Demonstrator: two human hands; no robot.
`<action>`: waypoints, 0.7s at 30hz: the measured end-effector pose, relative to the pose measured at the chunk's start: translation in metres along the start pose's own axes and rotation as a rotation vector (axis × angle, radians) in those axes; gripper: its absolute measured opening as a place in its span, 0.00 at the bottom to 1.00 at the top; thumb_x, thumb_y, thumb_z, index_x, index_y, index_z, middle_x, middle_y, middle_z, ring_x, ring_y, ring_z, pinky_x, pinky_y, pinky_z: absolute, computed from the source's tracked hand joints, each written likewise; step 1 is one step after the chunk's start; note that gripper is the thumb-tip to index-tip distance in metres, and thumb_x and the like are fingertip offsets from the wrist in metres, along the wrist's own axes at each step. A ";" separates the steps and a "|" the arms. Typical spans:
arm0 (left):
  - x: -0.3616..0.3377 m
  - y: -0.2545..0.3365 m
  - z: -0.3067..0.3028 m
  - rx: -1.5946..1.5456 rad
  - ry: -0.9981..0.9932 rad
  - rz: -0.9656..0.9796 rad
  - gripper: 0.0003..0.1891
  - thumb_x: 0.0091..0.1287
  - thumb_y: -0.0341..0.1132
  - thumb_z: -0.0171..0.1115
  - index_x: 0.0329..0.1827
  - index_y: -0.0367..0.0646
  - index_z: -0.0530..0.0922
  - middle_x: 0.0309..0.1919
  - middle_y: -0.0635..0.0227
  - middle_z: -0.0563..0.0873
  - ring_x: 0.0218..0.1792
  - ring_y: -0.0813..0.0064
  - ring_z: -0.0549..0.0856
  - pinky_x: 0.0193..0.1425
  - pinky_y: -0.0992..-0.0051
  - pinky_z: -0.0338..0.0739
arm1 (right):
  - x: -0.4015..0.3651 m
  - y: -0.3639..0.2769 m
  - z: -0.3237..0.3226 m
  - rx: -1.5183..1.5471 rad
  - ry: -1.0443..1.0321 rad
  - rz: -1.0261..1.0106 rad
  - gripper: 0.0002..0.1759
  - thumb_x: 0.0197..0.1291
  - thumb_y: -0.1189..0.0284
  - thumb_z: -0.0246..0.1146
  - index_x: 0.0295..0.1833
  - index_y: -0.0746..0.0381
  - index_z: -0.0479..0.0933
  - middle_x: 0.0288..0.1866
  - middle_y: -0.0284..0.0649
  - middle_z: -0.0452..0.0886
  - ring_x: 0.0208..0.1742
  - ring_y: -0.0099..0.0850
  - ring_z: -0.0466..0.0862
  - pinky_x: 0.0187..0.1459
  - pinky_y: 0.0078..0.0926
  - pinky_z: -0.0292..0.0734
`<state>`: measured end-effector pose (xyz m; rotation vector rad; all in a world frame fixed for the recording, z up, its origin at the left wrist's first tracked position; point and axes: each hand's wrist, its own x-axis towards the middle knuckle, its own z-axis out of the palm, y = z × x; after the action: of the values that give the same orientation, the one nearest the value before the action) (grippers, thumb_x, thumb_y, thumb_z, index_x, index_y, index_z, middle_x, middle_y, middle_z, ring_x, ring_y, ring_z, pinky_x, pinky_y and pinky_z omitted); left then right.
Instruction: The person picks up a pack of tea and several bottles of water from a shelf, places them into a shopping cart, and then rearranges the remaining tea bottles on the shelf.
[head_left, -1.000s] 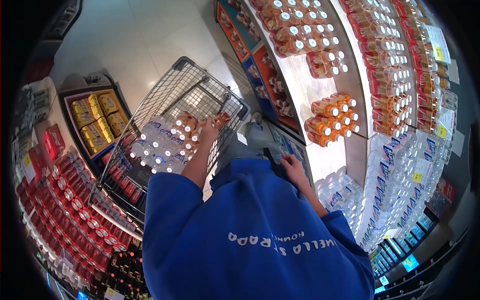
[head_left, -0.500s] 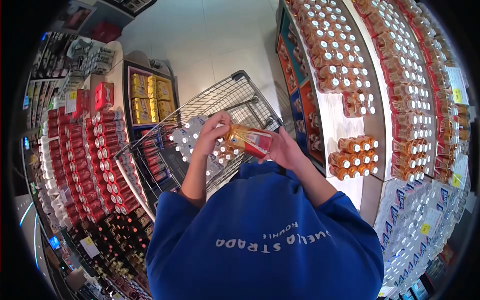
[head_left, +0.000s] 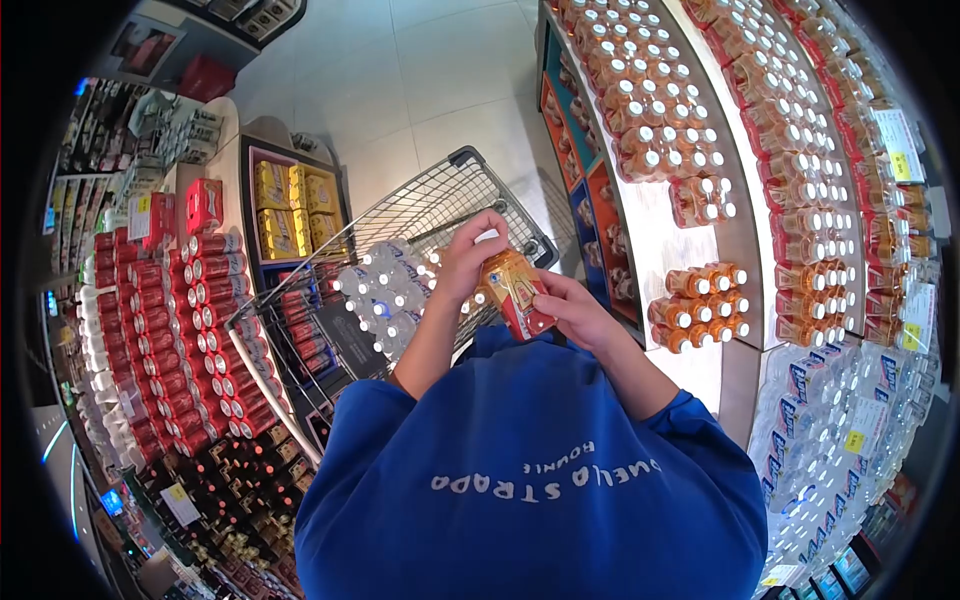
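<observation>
In front of my chest, over the cart, is a plastic bottle (head_left: 512, 285) of amber drink with a red and yellow label. It is tilted, with its top toward the upper left. My left hand (head_left: 470, 258) grips the top end, its fingers covering the cap. My right hand (head_left: 578, 312) holds the lower part, fingers against the label. Inside the wire shopping cart (head_left: 420, 195), packs of clear bottles (head_left: 385, 290) with white caps lie near my left forearm. Some amber bottles (head_left: 432, 268) show partly behind my left hand.
To the right, shelves hold rows of amber bottles (head_left: 665, 100), a small group of amber bottles (head_left: 700, 310) and packs of clear water bottles (head_left: 820, 410). Stacked red cans (head_left: 215, 340), yellow packs (head_left: 290, 210) and dark bottles (head_left: 235, 470) stand left. Tiled floor (head_left: 400, 80) lies ahead.
The bottle has turned from nearly level to a steeper tilt, its label now facing up more. My left hand has moved right and up with the bottle's top.
</observation>
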<state>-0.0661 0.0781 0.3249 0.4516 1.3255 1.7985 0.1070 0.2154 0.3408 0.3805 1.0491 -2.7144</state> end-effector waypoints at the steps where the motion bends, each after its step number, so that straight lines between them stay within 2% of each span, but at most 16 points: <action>1: -0.001 0.005 0.009 -0.005 0.039 -0.060 0.09 0.72 0.36 0.63 0.43 0.40 0.75 0.34 0.72 0.79 0.38 0.81 0.80 0.45 0.77 0.76 | -0.001 0.001 0.000 -0.042 0.021 -0.019 0.32 0.71 0.69 0.66 0.75 0.70 0.66 0.64 0.42 0.81 0.60 0.29 0.83 0.62 0.30 0.80; 2: -0.001 0.007 0.015 -0.008 0.076 -0.121 0.08 0.74 0.36 0.63 0.45 0.40 0.76 0.36 0.74 0.80 0.40 0.84 0.80 0.46 0.79 0.75 | -0.003 0.000 0.002 -0.066 0.061 -0.058 0.34 0.69 0.69 0.68 0.75 0.69 0.66 0.63 0.42 0.81 0.60 0.28 0.83 0.61 0.29 0.80; 3: 0.001 0.002 0.015 -0.004 0.041 -0.137 0.11 0.77 0.38 0.63 0.51 0.39 0.76 0.41 0.73 0.82 0.44 0.84 0.81 0.48 0.79 0.77 | -0.006 -0.003 0.008 -0.089 0.104 -0.099 0.35 0.68 0.70 0.69 0.75 0.69 0.66 0.62 0.42 0.82 0.59 0.28 0.83 0.59 0.29 0.81; 4: 0.001 -0.002 0.016 0.056 0.034 -0.135 0.12 0.77 0.38 0.62 0.53 0.39 0.76 0.43 0.72 0.83 0.46 0.83 0.82 0.48 0.79 0.77 | -0.009 -0.004 0.011 -0.111 0.153 -0.143 0.36 0.66 0.70 0.71 0.75 0.68 0.66 0.62 0.41 0.82 0.59 0.27 0.83 0.58 0.28 0.81; 6: 0.002 -0.009 0.027 0.168 -0.014 -0.128 0.14 0.78 0.38 0.61 0.57 0.39 0.76 0.48 0.70 0.85 0.49 0.81 0.83 0.49 0.80 0.78 | -0.008 0.014 -0.006 -0.331 0.307 -0.223 0.37 0.62 0.70 0.74 0.74 0.67 0.67 0.59 0.41 0.83 0.57 0.27 0.83 0.55 0.28 0.82; 7: 0.004 -0.019 0.026 0.213 -0.066 -0.140 0.21 0.75 0.38 0.65 0.64 0.36 0.75 0.53 0.64 0.85 0.53 0.77 0.84 0.51 0.77 0.81 | -0.012 0.020 -0.012 -0.437 0.402 -0.260 0.38 0.60 0.70 0.76 0.73 0.67 0.68 0.58 0.41 0.84 0.57 0.27 0.84 0.53 0.27 0.83; 10: -0.003 -0.026 0.047 0.511 -0.122 -0.139 0.29 0.71 0.39 0.70 0.69 0.34 0.72 0.56 0.60 0.84 0.56 0.72 0.84 0.54 0.73 0.83 | -0.022 0.025 -0.019 -0.567 0.625 -0.309 0.38 0.56 0.69 0.78 0.70 0.66 0.70 0.55 0.42 0.84 0.54 0.28 0.84 0.49 0.28 0.84; 11: -0.002 -0.028 0.054 0.500 -0.170 -0.190 0.35 0.67 0.41 0.74 0.71 0.33 0.70 0.60 0.56 0.82 0.59 0.67 0.84 0.57 0.69 0.85 | -0.027 0.020 -0.016 -0.611 0.711 -0.250 0.35 0.55 0.71 0.78 0.67 0.64 0.72 0.55 0.44 0.84 0.53 0.32 0.86 0.50 0.29 0.83; 12: -0.003 -0.040 0.060 0.518 -0.159 -0.131 0.33 0.66 0.41 0.75 0.69 0.34 0.73 0.58 0.57 0.84 0.58 0.67 0.86 0.57 0.69 0.85 | -0.029 0.025 -0.020 -0.666 0.760 -0.320 0.35 0.54 0.72 0.78 0.66 0.64 0.72 0.54 0.44 0.84 0.53 0.33 0.86 0.50 0.29 0.83; 14: 0.002 -0.047 0.074 0.629 -0.234 -0.151 0.30 0.66 0.38 0.75 0.68 0.36 0.74 0.55 0.60 0.86 0.57 0.72 0.85 0.57 0.71 0.84 | -0.035 0.034 -0.030 -0.791 0.860 -0.450 0.34 0.53 0.73 0.78 0.64 0.64 0.73 0.54 0.46 0.85 0.53 0.35 0.87 0.51 0.30 0.83; 15: 0.003 -0.049 0.084 0.701 -0.244 -0.143 0.29 0.66 0.38 0.75 0.67 0.36 0.75 0.54 0.60 0.87 0.57 0.73 0.86 0.57 0.71 0.84 | -0.040 0.028 -0.024 -0.724 0.921 -0.439 0.32 0.51 0.75 0.77 0.62 0.64 0.73 0.53 0.48 0.84 0.54 0.41 0.87 0.54 0.34 0.82; 17: 0.006 -0.050 0.104 0.843 -0.264 -0.124 0.28 0.65 0.38 0.76 0.64 0.35 0.76 0.52 0.60 0.88 0.56 0.74 0.87 0.57 0.71 0.83 | -0.045 0.036 -0.036 -0.861 1.028 -0.496 0.32 0.50 0.76 0.76 0.62 0.64 0.73 0.54 0.49 0.83 0.55 0.45 0.86 0.57 0.36 0.81; 18: 0.009 -0.056 0.109 0.838 -0.278 -0.148 0.28 0.65 0.37 0.76 0.64 0.35 0.76 0.52 0.60 0.89 0.55 0.74 0.87 0.57 0.71 0.83 | -0.048 0.040 -0.042 -0.931 1.083 -0.520 0.32 0.50 0.77 0.76 0.61 0.64 0.73 0.55 0.49 0.83 0.56 0.46 0.85 0.58 0.37 0.81; 20: 0.020 -0.078 0.114 0.826 -0.304 -0.193 0.28 0.64 0.37 0.76 0.63 0.35 0.76 0.52 0.59 0.89 0.53 0.74 0.88 0.58 0.71 0.83 | -0.057 0.045 -0.056 -0.859 1.105 -0.476 0.33 0.51 0.75 0.76 0.63 0.65 0.72 0.57 0.50 0.81 0.59 0.48 0.83 0.60 0.39 0.79; 21: 0.025 -0.096 0.115 0.723 -0.323 -0.131 0.28 0.63 0.36 0.77 0.63 0.35 0.76 0.51 0.58 0.89 0.51 0.73 0.89 0.57 0.71 0.82 | -0.061 0.049 -0.063 -0.823 1.114 -0.455 0.34 0.51 0.74 0.76 0.64 0.65 0.72 0.59 0.51 0.81 0.60 0.49 0.82 0.61 0.40 0.79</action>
<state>0.0385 0.1764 0.2764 0.9689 1.6919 1.0365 0.1891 0.2289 0.2845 1.6969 2.5934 -1.9093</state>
